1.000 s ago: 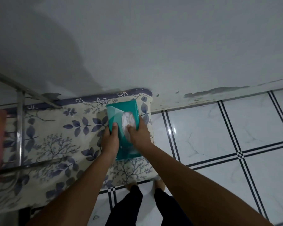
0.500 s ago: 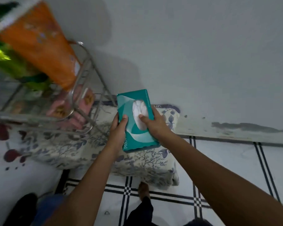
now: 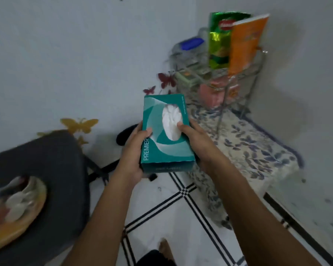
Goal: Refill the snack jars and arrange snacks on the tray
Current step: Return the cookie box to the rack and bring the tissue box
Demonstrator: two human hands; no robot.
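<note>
Snack tray first: a round tray with a yellow-orange rim [image 3: 30, 214] sits nearest, at the lower left, on a dark grey cushioned seat [image 3: 62, 181]. Blurred pale items lie on it; what they are cannot be told.

Above the white floor tiles with black double lines [image 3: 185, 192], both forearms reach forward from the bottom edge. Between the two hands is a teal cardboard tissue box printed PREMIER [image 3: 166, 135], held clear of any surface with its top face towards the camera. The left hand [image 3: 134, 156] grips the box's left side and near corner, thumb lying on top. The right hand [image 3: 199, 143] grips the right side, thumb pressed at the edge of the oval opening against the white tissue [image 3: 171, 123] showing there.

Just beyond, to the right, stands a low surface draped in a cream cloth with blue leaf print [image 3: 254, 148]. On its far end rests a chrome wire rack [image 3: 238, 77], well apart from the tray, holding a shiny green snack packet [image 3: 220, 41] and a tall orange packet [image 3: 244, 43] upright side by side, with a blurred blue-lidded container [image 3: 191, 43] to their left. Butterfly decals, dark red [image 3: 166, 80] and gold [image 3: 79, 124], are stuck low on the white wall.
</note>
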